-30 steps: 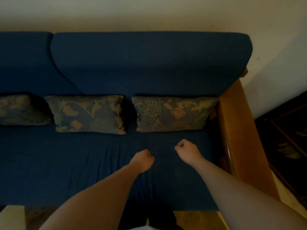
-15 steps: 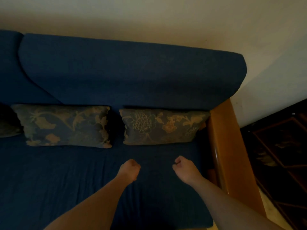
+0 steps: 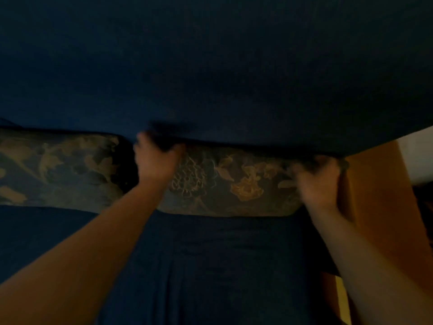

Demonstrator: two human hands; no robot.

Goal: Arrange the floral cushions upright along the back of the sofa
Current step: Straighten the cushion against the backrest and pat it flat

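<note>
Head camera is the only view I have, and it sits close to the sofa, so the dark blue backrest (image 3: pixel 210 66) fills the whole upper half. Below it, the right floral cushion (image 3: pixel 229 184) lies against the base of the backrest on the blue seat (image 3: pixel 210 266). My left hand (image 3: pixel 157 160) is on that cushion's upper left corner, fingers curled over the top edge where it meets the backrest, gripping the fabric. My right hand (image 3: pixel 318 181) is on the cushion's right end, just beside the wooden armrest (image 3: pixel 375 195); it is blurred, but the fingers appear wrapped around the end of the cushion, so I read it as grasping too. The cushion spans between my two hands, its flowered face toward me. A second floral cushion (image 3: pixel 58 170) rests to the left, also against the backrest, with a narrow dark gap separating it from my left hand.
</note>
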